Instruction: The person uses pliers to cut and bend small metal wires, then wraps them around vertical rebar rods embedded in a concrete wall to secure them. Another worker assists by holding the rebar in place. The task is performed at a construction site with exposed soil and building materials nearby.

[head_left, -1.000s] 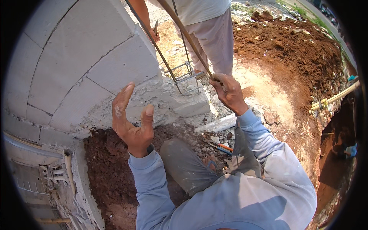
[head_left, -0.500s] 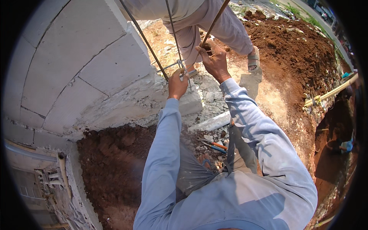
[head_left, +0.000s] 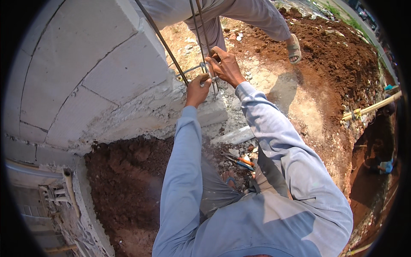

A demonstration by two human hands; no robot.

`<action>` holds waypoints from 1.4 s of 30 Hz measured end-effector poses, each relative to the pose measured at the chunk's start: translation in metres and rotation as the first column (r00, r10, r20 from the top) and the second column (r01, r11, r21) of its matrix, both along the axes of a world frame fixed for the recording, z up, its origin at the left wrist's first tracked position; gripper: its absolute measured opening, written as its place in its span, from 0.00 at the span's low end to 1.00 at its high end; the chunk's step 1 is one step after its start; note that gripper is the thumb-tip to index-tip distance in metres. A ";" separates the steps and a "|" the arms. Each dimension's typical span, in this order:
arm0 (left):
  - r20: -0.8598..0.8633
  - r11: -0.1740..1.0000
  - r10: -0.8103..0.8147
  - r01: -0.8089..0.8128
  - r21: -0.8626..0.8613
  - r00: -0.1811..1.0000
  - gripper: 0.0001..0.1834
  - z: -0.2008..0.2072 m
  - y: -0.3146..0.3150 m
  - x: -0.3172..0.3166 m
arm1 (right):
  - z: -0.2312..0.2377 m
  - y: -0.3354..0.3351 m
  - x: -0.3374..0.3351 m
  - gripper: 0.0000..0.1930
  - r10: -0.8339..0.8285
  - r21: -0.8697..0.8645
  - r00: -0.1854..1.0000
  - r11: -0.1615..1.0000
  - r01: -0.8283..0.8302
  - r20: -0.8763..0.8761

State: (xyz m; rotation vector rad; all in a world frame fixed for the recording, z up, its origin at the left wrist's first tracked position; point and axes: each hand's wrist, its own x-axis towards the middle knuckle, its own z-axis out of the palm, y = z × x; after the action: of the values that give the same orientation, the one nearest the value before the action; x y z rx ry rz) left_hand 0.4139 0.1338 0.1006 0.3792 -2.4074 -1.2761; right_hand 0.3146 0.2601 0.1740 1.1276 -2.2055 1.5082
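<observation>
Thin steel rebars [head_left: 157, 32] rise beside the block wall's end, tied into a small grey steel stirrup [head_left: 193, 69] near their lower ends. My left hand [head_left: 198, 91] is closed in a pinch at the stirrup's near side, thumb and forefinger together. Just to its right, my right hand [head_left: 227, 68] is closed around a loose rebar [head_left: 203, 28], which stands nearly upright against another bar. The fingers partly hide the spot where bars and stirrup meet.
A white block wall [head_left: 98, 55] fills the left. Another person's leg and sandal [head_left: 294, 49] are just beyond the bars. Pliers with orange and blue handles [head_left: 240, 162] lie by my foot. Dug red soil [head_left: 334, 55] is heaped at right, beside a trench [head_left: 372, 171].
My right hand has moved left and down, bringing its slanted rebar nearly upright beside the other bar. My left hand stays at the stirrup. The other person's foot has shifted right and farther away.
</observation>
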 end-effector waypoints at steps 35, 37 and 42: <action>0.243 0.964 0.078 -0.010 -0.266 0.967 0.26 0.005 -0.005 -0.035 | -0.002 -0.020 -0.001 0.14 0.001 0.014 0.996 1.000 -0.002 0.084; 0.209 0.962 0.150 -0.094 -0.257 0.966 0.27 -0.001 -0.004 -0.032 | -0.001 -0.017 0.006 0.14 0.036 -0.010 0.999 0.999 -0.036 0.003; -0.019 0.971 0.176 -0.177 -0.163 0.984 0.29 0.000 0.011 -0.030 | -0.008 -0.011 -0.002 0.15 -0.001 -0.023 1.000 1.000 0.002 0.022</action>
State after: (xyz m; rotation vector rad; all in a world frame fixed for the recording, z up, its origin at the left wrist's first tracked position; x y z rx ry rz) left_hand 0.3843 0.1444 0.1003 0.5276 -2.3931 -0.9927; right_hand 0.3129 0.2489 0.1659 1.1071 -2.1972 1.5486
